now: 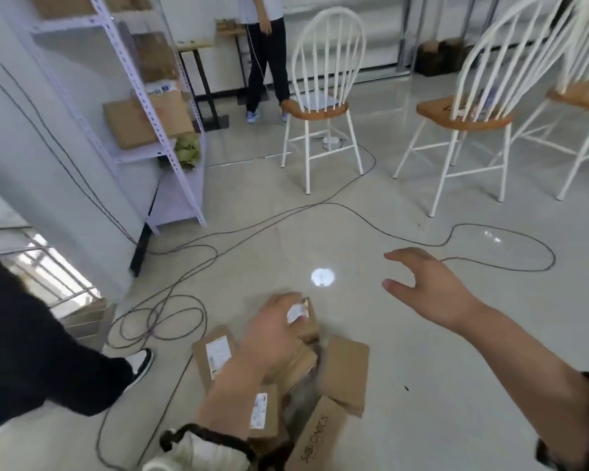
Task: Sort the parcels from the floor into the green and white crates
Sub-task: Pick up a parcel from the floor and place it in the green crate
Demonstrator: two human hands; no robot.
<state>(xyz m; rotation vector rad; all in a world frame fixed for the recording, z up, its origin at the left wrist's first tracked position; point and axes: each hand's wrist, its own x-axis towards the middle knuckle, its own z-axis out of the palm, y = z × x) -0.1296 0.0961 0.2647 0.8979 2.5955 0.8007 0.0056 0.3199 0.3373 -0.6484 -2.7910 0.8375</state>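
From my remote seat I see the left grip [272,331] down on the heap of cardboard parcels. Its fingers curl over the top of a small parcel [310,326] with a crumpled white label, which it holds at the far edge of the heap. The right grip [432,294] hovers in the air to the right of that parcel. It is apart from everything, with fingers spread, thumb out and nothing in it.

The rest of the parcels lie on the pale glossy floor [422,368], just below the head camera:
- A flat labelled parcel [215,355] lies to the left of the left wrist.
- A plain brown parcel [346,375] lies to the right, tilted against its neighbours.
- A narrow parcel with a white sticker [264,411] sits beside the left forearm.
- A lettered box [315,436] is nearest to me; I cannot read its print with confidence.

The parcels overlap and touch each other.

Dark cables [554,258] loop across the floor around the heap. At the left stands a white metal rack [170,158] with brown boxes [133,127] on its shelves. Beyond the heap are a white spindle-back chair [323,110] with a wooden seat and a second chair [463,117] to its right.

One person in dark trousers [266,56] stands at the back. A dark-clothed leg [31,351] with a black-and-white shoe [143,363] comes in from the left edge, near the parcels.
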